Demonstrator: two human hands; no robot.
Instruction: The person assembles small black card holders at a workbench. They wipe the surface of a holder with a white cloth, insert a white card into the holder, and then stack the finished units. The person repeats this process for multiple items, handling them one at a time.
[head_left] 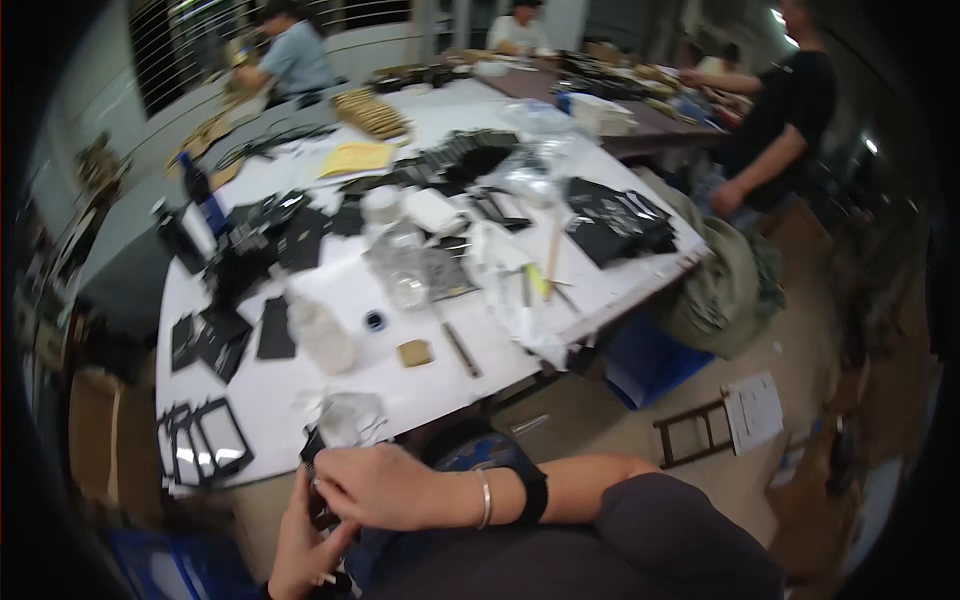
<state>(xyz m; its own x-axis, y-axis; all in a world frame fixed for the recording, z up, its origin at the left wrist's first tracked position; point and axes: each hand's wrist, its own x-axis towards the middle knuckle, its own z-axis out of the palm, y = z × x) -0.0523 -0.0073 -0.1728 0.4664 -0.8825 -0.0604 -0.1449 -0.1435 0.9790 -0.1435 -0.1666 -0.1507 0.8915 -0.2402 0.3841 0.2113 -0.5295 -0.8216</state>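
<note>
Black piece (312, 446), small, blurred, mostly hidden between fingers (340, 480)

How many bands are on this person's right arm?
2: a silver bangle nearer the right hand, and a black band farther up the forearm. Any under the sleeve would be hidden.

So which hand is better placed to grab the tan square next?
Likely the right hand: the tan square lies closer to it than to the left hand. Both hands seem busy with a small dark thing, though.
</note>
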